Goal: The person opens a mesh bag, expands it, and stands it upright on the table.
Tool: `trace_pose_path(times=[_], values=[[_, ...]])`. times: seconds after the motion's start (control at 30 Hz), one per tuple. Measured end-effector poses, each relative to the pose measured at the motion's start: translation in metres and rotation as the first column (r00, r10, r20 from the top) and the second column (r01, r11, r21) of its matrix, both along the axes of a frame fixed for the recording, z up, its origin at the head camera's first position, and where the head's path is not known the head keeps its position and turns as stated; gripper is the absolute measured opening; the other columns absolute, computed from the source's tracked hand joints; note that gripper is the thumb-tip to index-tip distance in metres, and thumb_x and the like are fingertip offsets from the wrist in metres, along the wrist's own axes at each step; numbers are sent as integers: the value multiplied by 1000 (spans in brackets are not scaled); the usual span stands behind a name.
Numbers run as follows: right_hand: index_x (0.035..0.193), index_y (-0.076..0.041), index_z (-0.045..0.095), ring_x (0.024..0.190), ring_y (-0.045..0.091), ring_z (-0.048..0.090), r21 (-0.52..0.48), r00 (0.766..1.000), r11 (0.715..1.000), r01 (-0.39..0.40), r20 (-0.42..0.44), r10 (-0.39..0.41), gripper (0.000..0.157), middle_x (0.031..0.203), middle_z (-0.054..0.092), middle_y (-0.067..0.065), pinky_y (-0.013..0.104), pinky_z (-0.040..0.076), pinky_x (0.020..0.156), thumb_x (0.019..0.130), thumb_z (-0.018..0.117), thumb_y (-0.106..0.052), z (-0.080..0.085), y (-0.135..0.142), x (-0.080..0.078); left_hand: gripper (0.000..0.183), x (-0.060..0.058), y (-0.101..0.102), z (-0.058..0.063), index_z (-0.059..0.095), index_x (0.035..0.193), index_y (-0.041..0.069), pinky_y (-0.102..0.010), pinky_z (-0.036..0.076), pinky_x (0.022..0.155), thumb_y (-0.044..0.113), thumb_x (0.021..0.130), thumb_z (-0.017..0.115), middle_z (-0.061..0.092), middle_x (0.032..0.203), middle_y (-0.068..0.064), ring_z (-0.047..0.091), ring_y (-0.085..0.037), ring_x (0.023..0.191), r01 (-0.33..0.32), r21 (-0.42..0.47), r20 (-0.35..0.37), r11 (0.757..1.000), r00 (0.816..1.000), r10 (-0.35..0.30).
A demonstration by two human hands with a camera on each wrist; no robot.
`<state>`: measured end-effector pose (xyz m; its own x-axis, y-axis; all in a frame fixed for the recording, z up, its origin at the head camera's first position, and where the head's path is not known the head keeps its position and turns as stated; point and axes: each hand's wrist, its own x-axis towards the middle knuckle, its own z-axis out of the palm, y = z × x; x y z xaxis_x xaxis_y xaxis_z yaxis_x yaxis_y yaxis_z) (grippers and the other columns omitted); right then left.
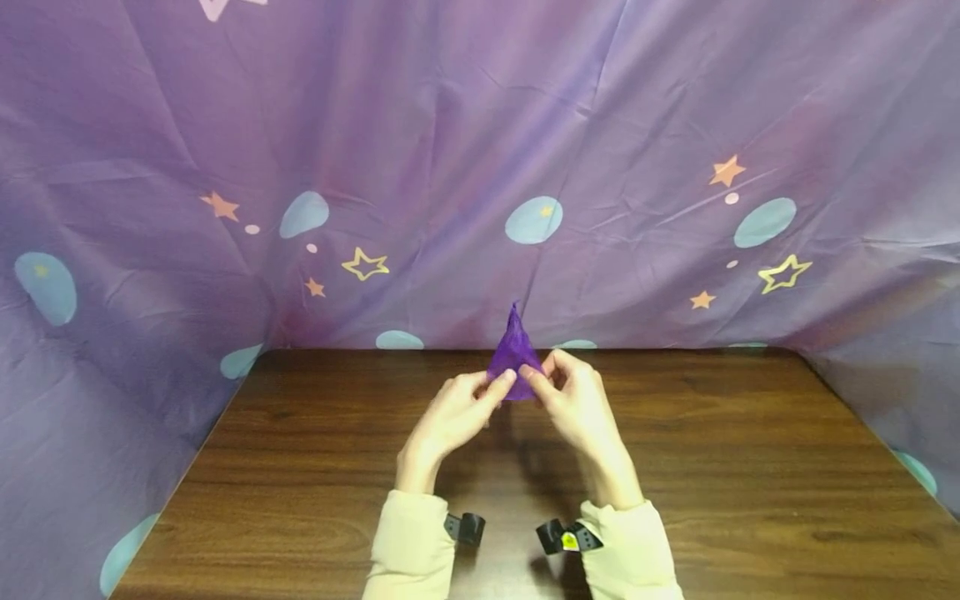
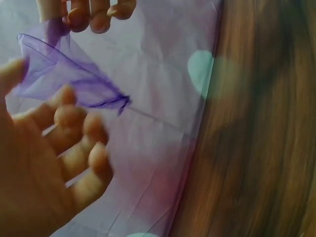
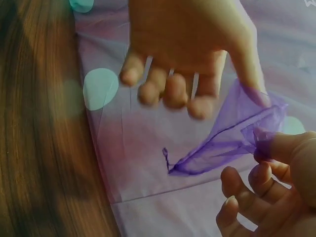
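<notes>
While both hands meet above the far middle of the desk [image 1: 750, 467], they hold between them a small purple mesh pouch [image 1: 513, 354], sheer enough that the backdrop shows through it. The left hand [image 1: 453, 417] pinches the pouch's lower left edge with thumb and forefinger; in the left wrist view the thumb tip presses the mesh while the other fingers hang loosely curled below it, holding nothing. The right hand [image 1: 573, 404] pinches the opposite edge, thumb and forefinger closed on the fabric, with its remaining fingers curled beneath. From that pinched edge the pouch tapers to a point away from the hands, and at the tip a short dark thread or drawstring end sticks out; whether it is knotted is too small to tell. Both wrist views are blurred, so the pouch's opening is hard to make out. Behind the hands hangs a purple cloth backdrop [image 1: 480, 150] printed with stars and pale blue dots. Cream sleeves [image 1: 408, 542] cover the forearms, cut off at the frame's lower edge, and a black strap clip [image 1: 465, 528] shows at each wrist.
</notes>
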<state>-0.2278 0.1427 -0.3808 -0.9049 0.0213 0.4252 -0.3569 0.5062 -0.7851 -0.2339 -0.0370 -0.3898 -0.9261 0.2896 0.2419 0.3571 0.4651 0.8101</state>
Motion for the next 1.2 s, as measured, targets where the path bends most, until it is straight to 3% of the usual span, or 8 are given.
trace_pose_path(times=[0.1,0.23,0.43,0.6,0.73,0.9,1.03,1.2], values=[[70,-10,55,53,15,46,2,1000,1000,-3,-8,3,27,58,51,-1,27,36,46,89,73,-17,2,1,0,43,1,5,1,65,86,12,-30,43,55,49,100,48,60,62,-3,58,-16,56,137,73,107,988,984,-144],[71,-11,56,54,16,46,10,1000,1000,-5,3,5,26,60,52,-1,27,36,47,89,73,-19,2,2,0,33,1,10,1,64,85,7,-28,44,56,35,100,54,61,63,-8,61,-24,60,178,141,111,974,975,-194],[70,-10,54,53,18,51,2,1000,1000,-17,-10,17,27,59,55,1,27,39,47,90,72,-18,3,3,0,28,-2,10,2,63,73,3,-24,39,48,20,96,59,57,57,-5,54,-12,50,82,109,-2,991,997,-82],[69,-10,53,52,15,49,0,1000,1000,-10,-10,10,29,58,55,2,27,38,47,89,72,-18,4,3,-1,32,-3,10,2,58,63,12,-24,35,42,22,94,59,50,49,4,46,-7,43,-23,47,-52,999,998,25],[68,-10,52,51,13,46,-3,1000,1000,-2,-12,2,31,58,53,3,27,36,46,90,72,-19,2,4,-1,38,-2,12,3,52,57,18,-28,33,43,27,92,61,40,45,11,40,-8,43,-129,-28,-115,991,985,125],[68,-11,52,51,15,47,3,1000,1000,10,-16,-10,31,57,53,2,27,36,46,90,72,-20,4,4,0,41,-1,16,5,46,55,22,-32,35,47,30,91,64,32,48,11,40,-12,50,-235,-100,-223,967,952,209],[75,-9,55,52,16,53,-13,999,1000,-17,38,18,25,60,57,4,27,40,47,92,70,-20,5,6,1,42,0,17,6,43,56,21,-31,35,47,28,91,64,32,50,10,40,-12,50,-245,-81,-260,966,941,216],[92,-10,63,54,17,58,54,983,994,-98,160,88,18,64,60,2,30,45,50,94,66,-28,5,8,2,43,0,16,5,41,58,20,-28,28,44,28,94,62,29,50,10,32,-8,47,-184,-56,-256,981,953,164]])
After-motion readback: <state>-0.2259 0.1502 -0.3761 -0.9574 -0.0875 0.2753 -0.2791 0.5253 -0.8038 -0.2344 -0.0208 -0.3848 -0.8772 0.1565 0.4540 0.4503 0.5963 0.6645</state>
